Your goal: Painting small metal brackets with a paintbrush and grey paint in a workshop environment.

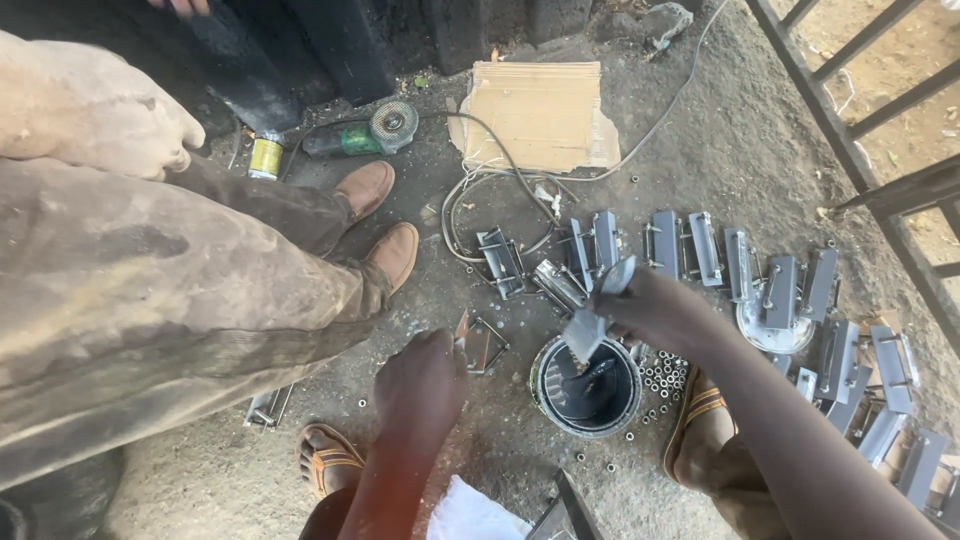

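My right hand point(650, 308) holds a grey metal bracket point(598, 310) tilted over a round black paint can point(588, 385), its lower end dipping toward the dark liquid. My left hand point(420, 385) reaches down to a small metal bracket point(482, 343) lying on the dirt just left of the can, fingers curled at it. A row of grey painted brackets point(690, 250) lies on the ground beyond the can. Loose nuts point(665, 375) are piled to the right of the can.
Another person in dirty trousers point(150, 290) and brown shoes point(390, 250) stands at left. An angle grinder point(365, 135) with its cable, a spray can point(265, 155) and cardboard point(535, 112) lie at the back. A metal gate frame point(880, 160) runs along the right.
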